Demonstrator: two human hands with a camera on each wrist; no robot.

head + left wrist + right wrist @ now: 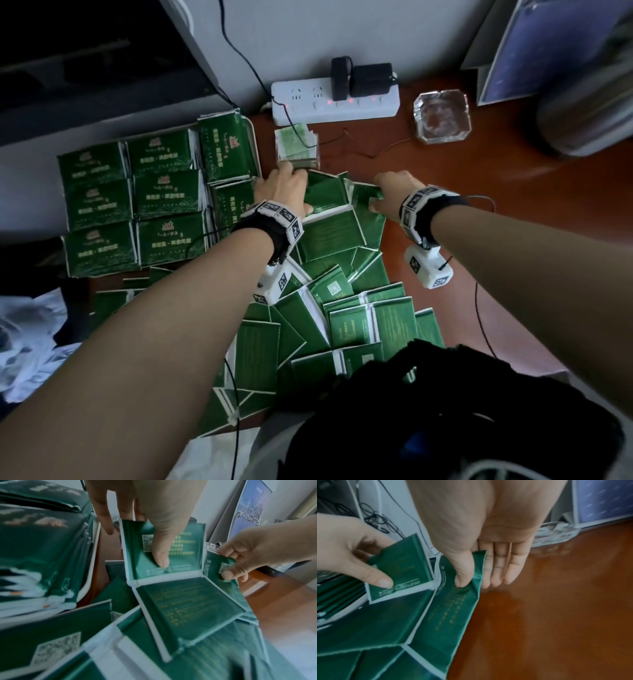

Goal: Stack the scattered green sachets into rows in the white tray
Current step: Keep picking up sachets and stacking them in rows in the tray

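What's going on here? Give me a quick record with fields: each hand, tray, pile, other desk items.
left hand: pinches one sachet at the pile's far end
right hand: pinches another sachet beside it
tray: stacks of sachets in rows
pile: loose sachets, overlapping, on the desk
other: power strip, glass ashtray

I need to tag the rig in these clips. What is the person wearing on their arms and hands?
Both forearms are bare, without sleeves. Each wrist has a black strap ringed with white blocks bearing black square markers, a white camera module beneath, and thin black cables.
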